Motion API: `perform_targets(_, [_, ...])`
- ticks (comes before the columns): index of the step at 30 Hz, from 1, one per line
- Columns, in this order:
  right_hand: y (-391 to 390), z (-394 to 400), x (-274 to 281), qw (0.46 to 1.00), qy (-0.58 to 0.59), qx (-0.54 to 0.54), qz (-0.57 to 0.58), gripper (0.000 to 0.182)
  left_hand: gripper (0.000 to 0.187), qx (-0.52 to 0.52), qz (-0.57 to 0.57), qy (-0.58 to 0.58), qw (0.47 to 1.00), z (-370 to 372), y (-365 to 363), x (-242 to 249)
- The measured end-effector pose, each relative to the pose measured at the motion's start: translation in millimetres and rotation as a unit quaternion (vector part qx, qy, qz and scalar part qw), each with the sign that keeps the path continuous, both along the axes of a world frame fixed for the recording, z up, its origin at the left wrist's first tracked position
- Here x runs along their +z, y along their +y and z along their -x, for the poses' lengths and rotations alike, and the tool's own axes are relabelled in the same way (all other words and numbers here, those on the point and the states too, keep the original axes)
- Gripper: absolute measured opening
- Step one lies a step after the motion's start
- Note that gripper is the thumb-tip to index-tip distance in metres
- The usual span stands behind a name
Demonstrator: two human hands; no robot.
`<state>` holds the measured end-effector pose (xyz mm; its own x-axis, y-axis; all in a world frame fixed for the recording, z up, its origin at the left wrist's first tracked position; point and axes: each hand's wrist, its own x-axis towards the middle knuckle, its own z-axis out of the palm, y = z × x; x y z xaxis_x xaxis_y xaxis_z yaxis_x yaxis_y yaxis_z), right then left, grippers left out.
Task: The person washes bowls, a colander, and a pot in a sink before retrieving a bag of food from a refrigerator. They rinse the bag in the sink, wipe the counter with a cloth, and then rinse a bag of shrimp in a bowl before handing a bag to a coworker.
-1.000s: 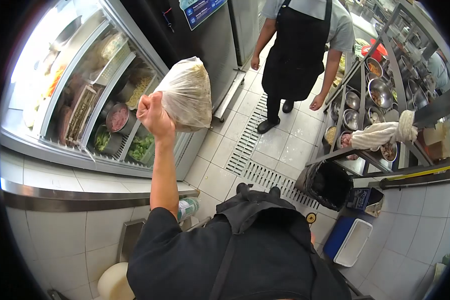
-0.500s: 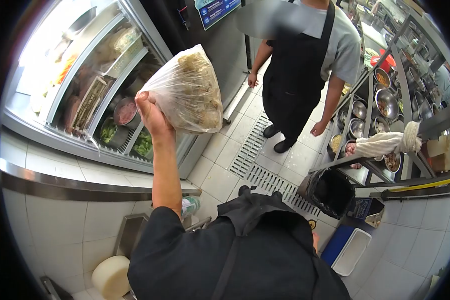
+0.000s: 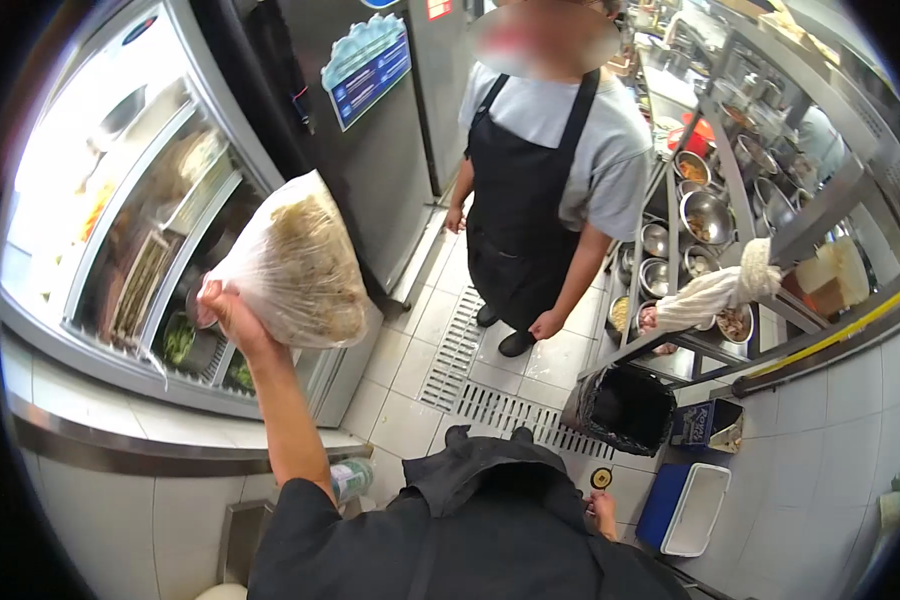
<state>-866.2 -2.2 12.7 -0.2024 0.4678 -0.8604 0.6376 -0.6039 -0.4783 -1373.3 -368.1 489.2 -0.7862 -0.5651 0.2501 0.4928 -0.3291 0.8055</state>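
Note:
My left hand (image 3: 238, 318) grips the gathered neck of a clear plastic bag (image 3: 305, 265), raised in front of the fridge. Pale yellowish-brown food fills the bag and presses against its film. Low at my right side, my right hand (image 3: 602, 512) shows only in part past my dark clothing, its fingers curled. Just beyond those fingertips is a small round black-and-yellow object (image 3: 601, 478); whether I hold it I cannot tell.
A lit fridge (image 3: 150, 240) with stocked shelves stands at left. A person in a black apron (image 3: 525, 190) faces me. At right are a rack of metal bowls (image 3: 707, 217), a lined bin (image 3: 625, 410) and a blue-and-white box (image 3: 695, 510). Grates (image 3: 510, 410) run along the tiled floor.
The view has tilted up and turned right. In it, the bag and my left hand sit lower and further left. More of my right hand shows. The left grip is unchanged.

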Motion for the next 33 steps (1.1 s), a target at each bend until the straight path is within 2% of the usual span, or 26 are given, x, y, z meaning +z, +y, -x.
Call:
perform_targets(4, [-1,-8,-4,0.999,0.017,-0.040,0.015,0.012,0.036,-0.038,-0.018,0.029,0.999,4,-3,-4])
perform_targets(7, [-1,-12,-8,0.998,0.022,-0.054,0.017,0.012,0.036,-0.016,-0.023,0.001,1.000,-4,4,7])
perform_targets(10, [-6,-10,1,0.998,0.010,-0.060,0.006,0.011,0.036,-0.024,0.005,0.006,1.000,5,-10,-1])
perform_targets(13, [-6,-12,0,0.998,0.008,-0.058,0.007,0.012,0.042,-0.018,-0.020,0.025,0.999,8,-11,-1])
perform_targets(16, [-7,-12,2,0.998,0.004,-0.054,0.010,0.013,0.039,-0.064,-0.033,0.018,0.997,-3,-3,10])
perform_targets(18, [-6,-13,-2,0.998,0.002,-0.058,0.010,0.013,0.050,-0.080,-0.011,-0.025,0.996,0,-9,8])
perform_targets(22, [-5,-14,-4,0.998,0.003,-0.060,0.008,0.013,0.052,-0.101,-0.038,-0.021,0.994,-2,-7,11])
perform_targets(25, [-4,-15,-4,0.998,0.014,-0.060,0.011,0.013,0.048,-0.061,-0.021,-0.003,0.998,2,-9,7])
perform_targets(28, [-6,-16,-5,0.998,0.025,-0.065,0.012,0.013,0.044,-0.073,-0.037,0.027,0.996,-1,-5,6])
perform_targets(30, [-8,-17,-6,0.997,0.026,-0.068,0.012,0.013,0.041,-0.019,-0.006,0.026,0.999,-4,-4,7])
perform_targets(33, [-9,-19,-6,0.997,0.023,-0.069,0.014,0.012,0.038,-0.020,-0.017,0.002,1.000,-5,-4,11])
